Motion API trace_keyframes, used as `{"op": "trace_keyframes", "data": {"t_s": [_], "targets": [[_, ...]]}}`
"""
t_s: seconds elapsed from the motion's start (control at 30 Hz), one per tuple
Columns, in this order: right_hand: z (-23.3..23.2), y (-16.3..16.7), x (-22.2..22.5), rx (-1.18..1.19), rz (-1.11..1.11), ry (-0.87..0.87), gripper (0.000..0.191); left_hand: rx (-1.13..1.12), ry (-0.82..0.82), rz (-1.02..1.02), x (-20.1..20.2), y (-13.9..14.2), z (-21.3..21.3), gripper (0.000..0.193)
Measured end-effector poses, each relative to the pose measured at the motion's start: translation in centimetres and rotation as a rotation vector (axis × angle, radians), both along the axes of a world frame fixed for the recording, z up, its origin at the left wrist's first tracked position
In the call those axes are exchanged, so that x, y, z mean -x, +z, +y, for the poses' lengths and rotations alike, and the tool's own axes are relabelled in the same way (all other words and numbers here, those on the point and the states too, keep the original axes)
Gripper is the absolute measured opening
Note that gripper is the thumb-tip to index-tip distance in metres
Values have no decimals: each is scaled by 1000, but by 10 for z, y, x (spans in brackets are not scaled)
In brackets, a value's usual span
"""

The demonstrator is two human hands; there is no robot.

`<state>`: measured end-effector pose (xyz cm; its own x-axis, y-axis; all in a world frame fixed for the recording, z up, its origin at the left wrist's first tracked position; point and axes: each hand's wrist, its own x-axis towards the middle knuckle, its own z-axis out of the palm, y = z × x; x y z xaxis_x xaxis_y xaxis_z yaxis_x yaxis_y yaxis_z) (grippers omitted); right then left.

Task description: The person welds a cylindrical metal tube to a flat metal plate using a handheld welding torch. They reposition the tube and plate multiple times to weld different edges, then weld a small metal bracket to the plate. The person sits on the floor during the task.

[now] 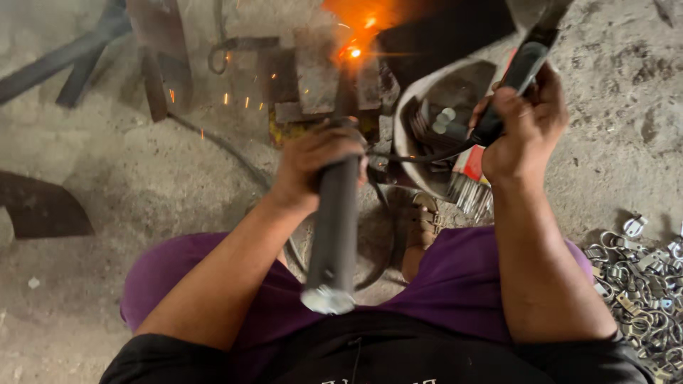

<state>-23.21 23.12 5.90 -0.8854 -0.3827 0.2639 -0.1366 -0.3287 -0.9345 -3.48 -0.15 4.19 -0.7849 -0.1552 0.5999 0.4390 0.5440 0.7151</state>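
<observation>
Seen from above, a person sits on a dusty concrete floor (107,185), knees in purple trousers (462,284) spread at the near edge.

The left hand (313,160) is closed around a long grey metal pipe (334,235) that runs from the lap away toward the far centre. The pipe's near end is a pale, rough cut. Its far end meets a block of stacked rusty steel pieces (313,78), where a bright orange glow (353,51) throws sparks to the left.

The right hand (523,131) is clenched on the black handle of a tool (516,75), raised to the right of the glow. The top of this tool is cut off by the frame, so its kind cannot be told. A thin black cable (420,156) leads from the handle toward the centre.

Between the hands sits a white round bucket (416,96) holding small metal parts, with a bundle of thin grey rods (469,195) just near it. A sandalled foot (421,227) rests below these.

A heap of small shiny metal rings and clips (644,284) lies at the right edge. Dark curved steel plates (43,210) lie at the left, and dark bars (78,57) in the far left corner. Smoke and glare blur the spot where the pipe meets the block.
</observation>
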Motion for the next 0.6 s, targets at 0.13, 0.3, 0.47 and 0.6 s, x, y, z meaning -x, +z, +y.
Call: {"op": "trace_keyframes", "data": {"t_s": [0.13,0.3,0.47,0.6], "targets": [[39,14,31,284,-442,-9,56,-145,199,211,25,13,14,27],[91,28,62,533,-703,-211,48,-92,343,74,46,16,3,23],[130,39,79,597,-852,-406,36,-46,455,152,99,27,-21,20],[159,47,83,623,-806,-448,32,-121,499,72,140,61,-8,32]]}}
